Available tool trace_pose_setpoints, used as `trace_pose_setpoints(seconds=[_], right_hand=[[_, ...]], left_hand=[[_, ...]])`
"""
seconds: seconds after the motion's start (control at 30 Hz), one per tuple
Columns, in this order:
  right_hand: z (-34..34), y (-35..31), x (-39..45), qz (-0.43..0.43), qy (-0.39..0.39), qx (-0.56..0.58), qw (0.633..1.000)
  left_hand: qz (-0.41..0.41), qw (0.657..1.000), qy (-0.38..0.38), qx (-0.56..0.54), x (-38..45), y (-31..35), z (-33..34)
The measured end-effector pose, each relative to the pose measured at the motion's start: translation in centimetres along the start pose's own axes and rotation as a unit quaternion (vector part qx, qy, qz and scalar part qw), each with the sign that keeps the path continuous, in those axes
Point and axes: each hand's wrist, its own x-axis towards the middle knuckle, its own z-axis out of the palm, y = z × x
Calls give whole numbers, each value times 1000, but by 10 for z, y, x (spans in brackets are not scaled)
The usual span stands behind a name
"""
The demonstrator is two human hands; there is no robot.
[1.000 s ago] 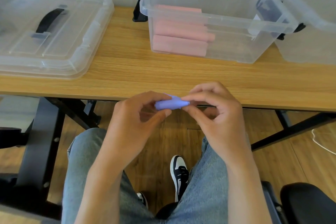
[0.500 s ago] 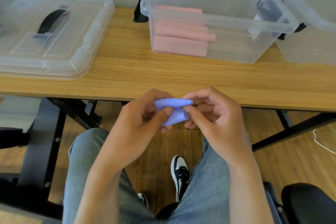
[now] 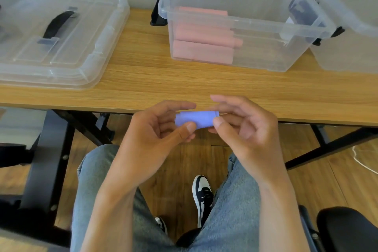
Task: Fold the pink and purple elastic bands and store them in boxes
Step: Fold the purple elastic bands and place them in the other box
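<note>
**Purple band held folded at the front edge of the wooden surface**

Wood-grain planks make up the surface (image 3: 143,71), which stands against a pale wall on black legs, with a wooden floor below. Just in front of its near edge, above the person's lap, both hands hold a purple elastic band (image 3: 195,119) folded into a short flat bundle lying crosswise. The left hand (image 3: 155,135) pinches the band's left end, thumb on the near side and curled fingers behind it. The right hand (image 3: 243,127) pinches the right end between thumb and fingers, while its forefinger stretches out above the band.

At the back of the surface, a clear box (image 3: 235,24) stands open; inside, on its left half, lie several pink elastic bands (image 3: 202,45) folded or rolled into long bundles and stacked together. A second clear box (image 3: 351,26) stands just to its right, partly cut off by the picture's edge; its contents cannot be made out. On the left of the surface lies a clear lid (image 3: 61,47) with a black handle.

The person wears blue jeans (image 3: 235,200) and black-and-white shoes (image 3: 202,192), and sits on a black chair (image 3: 347,229).
</note>
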Motion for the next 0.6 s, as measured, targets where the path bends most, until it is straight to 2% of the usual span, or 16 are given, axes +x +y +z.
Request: trace_pose_setpoints(seconds=[0.2, 0.37, 0.6], right_hand=[[4, 0, 2, -1, 23, -44, 999], [3, 2, 1, -24, 33, -61, 997], [-18, -23, 22, -32, 55, -95, 993]], left_hand=[[-3, 998, 20, 64, 0, 2, 3], [-1, 998, 21, 65, -1, 5, 6], [51, 992, 25, 116, 27, 32, 23]])
